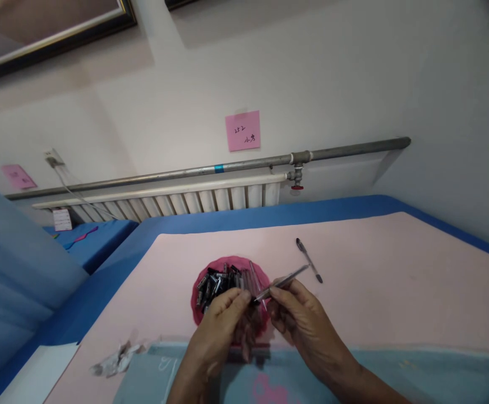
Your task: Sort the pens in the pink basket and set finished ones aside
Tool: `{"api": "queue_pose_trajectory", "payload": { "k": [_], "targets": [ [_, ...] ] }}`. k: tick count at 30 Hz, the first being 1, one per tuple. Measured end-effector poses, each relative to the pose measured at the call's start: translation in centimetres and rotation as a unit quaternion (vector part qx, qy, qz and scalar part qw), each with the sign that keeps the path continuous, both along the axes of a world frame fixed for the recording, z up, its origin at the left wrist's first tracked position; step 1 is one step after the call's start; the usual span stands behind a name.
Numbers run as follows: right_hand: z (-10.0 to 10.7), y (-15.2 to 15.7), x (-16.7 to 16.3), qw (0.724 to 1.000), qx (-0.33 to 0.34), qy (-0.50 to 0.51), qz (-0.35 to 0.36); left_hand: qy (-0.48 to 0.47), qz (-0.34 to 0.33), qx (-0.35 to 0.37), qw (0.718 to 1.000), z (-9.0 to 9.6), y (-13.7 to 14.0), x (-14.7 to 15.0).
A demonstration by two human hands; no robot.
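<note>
In the head view, my right hand (301,308) pinches a clear-barrelled pen (287,279) that slants up to the right. My left hand (223,317) meets the pen's lower end, with thumb and finger closed on a small black pen part (254,300); whether that part is joined to the barrel I cannot tell. Both hands are over the near side of a pink scalloped bowl (195,314). Inside it lie many black pen caps (216,285) and clear pen barrels (253,275). Beyond my right hand, a capped pen (309,259) rests on the pink tabletop (379,280).
A blue-green cloth (416,367) runs along the table's near edge. Crumpled clear plastic (116,362) and a white sheet (38,373) lie at the left. Behind the table are a radiator (185,201) and a pipe with a red-handled valve (297,178). A blue curtain (13,275) hangs left.
</note>
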State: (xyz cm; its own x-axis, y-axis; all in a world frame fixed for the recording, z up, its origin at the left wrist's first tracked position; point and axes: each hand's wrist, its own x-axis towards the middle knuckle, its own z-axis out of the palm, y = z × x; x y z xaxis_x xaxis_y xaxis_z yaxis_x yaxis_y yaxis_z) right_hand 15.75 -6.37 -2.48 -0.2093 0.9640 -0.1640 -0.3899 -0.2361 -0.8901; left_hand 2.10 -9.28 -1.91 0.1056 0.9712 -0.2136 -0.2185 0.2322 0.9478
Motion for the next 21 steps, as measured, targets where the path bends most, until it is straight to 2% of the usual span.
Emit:
{"api": "queue_pose_trajectory", "payload": {
  "k": [3,6,10,15,18,21],
  "targets": [
    [-0.22,0.08,0.08,1.0,0.008,-0.003,0.006,0.0,-0.014,-0.017,1.0,-0.14,-0.04,0.14],
    [-0.36,0.07,0.13,1.0,0.017,-0.013,0.013,-0.006,-0.015,-0.002,1.0,-0.29,0.14,0.02],
    [-0.34,-0.05,0.12,1.0,0.018,-0.014,-0.002,-0.011,0.031,0.011,0.999,-0.21,0.25,-0.09],
    [-0.6,0.05,0.11,0.999,0.02,-0.025,0.003,-0.004,0.005,-0.044,0.999,-0.08,0.03,0.18],
    [-0.78,0.14,0.09,1.0,0.017,-0.025,0.003,-0.001,0.003,-0.024,1.0,-0.17,0.13,0.18],
    [-0.74,0.11,0.02,1.0,0.009,-0.015,-0.009,0.001,0.028,0.003,1.0,-0.26,0.28,0.09]
  ]
}}
